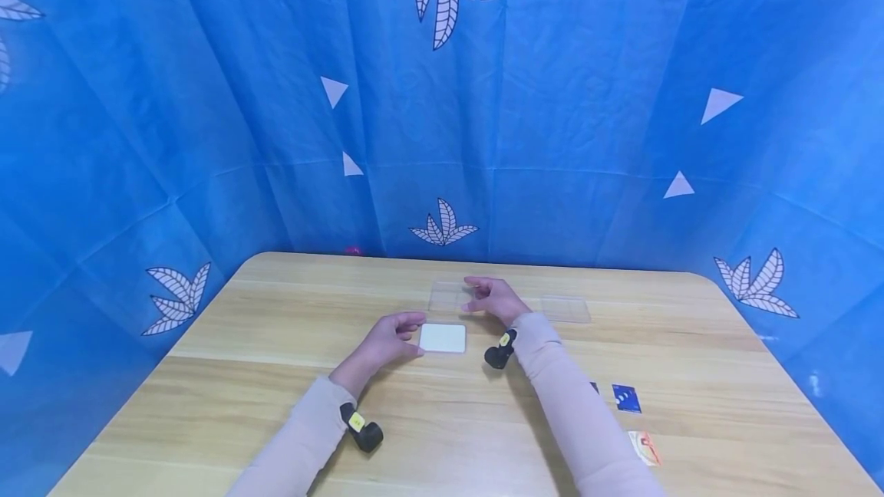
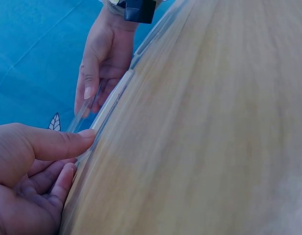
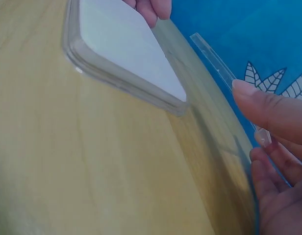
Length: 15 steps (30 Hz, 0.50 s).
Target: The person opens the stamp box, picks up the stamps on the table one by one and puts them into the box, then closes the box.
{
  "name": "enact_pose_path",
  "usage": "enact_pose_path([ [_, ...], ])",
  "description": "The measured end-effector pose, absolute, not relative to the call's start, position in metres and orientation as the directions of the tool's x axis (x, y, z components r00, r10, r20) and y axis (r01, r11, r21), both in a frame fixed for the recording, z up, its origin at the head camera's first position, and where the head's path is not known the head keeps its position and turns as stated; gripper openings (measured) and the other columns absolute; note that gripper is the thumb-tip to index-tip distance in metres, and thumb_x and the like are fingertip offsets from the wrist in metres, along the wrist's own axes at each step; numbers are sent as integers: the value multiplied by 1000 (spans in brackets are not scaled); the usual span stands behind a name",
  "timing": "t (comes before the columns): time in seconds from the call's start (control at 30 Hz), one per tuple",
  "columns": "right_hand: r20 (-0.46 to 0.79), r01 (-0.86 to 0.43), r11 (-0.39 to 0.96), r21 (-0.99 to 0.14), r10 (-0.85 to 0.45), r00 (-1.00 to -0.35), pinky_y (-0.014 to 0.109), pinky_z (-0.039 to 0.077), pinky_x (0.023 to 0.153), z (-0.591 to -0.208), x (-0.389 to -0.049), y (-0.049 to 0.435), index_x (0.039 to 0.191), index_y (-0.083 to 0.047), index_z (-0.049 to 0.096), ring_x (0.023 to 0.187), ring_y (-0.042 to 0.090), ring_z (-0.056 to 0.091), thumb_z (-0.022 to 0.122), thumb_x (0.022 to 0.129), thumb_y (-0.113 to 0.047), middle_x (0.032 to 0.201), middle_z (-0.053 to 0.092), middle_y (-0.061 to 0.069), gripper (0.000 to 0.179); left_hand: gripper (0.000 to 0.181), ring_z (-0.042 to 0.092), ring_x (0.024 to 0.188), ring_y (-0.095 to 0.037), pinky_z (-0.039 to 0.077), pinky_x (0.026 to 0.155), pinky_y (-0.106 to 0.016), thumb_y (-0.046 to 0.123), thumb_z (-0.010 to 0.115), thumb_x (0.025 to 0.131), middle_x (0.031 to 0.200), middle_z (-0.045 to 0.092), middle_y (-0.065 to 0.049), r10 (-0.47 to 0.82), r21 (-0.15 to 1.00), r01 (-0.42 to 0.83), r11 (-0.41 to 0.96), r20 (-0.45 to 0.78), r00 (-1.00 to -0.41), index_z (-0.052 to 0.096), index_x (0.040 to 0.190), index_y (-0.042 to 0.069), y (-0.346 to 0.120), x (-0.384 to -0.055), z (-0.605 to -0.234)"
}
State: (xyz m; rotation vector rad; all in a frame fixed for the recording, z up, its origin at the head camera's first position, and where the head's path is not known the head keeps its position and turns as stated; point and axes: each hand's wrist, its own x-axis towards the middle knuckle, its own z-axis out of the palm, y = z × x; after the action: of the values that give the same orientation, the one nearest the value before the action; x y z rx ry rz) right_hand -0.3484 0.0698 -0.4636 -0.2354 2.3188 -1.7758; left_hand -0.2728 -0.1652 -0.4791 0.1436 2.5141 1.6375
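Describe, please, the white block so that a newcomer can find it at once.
On the wooden table, find the left hand. Just right of it is the white block. Its plain white top sets it apart from the see-through plastic piece in the right hand.

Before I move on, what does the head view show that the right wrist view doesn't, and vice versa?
Only the head view: the blue card, the orange-and-white card, and a flat clear piece lying on the table to the right of the right hand.

Only the right wrist view: the layered side wall of the clear case, close up, and the clear cover seen nearly edge-on between right thumb and fingers.

Both: the hands (only the left hand's fingers in the wrist view), white card, case, cover, table, blue curtain.
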Motion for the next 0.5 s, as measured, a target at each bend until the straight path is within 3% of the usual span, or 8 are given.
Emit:
enact_pose_path([
  [0.5,-63,-1,233,-973,-266,-962,40,33,110,-473,-355,71,132,-4,52,127,32,44,75,72,1,138,49,16,64,61,54,117,-30,46,100,-41,-4,76,69,128,58,-9,160,914,27,406,-42,-986,58,126,8,-164,-272,-478],
])
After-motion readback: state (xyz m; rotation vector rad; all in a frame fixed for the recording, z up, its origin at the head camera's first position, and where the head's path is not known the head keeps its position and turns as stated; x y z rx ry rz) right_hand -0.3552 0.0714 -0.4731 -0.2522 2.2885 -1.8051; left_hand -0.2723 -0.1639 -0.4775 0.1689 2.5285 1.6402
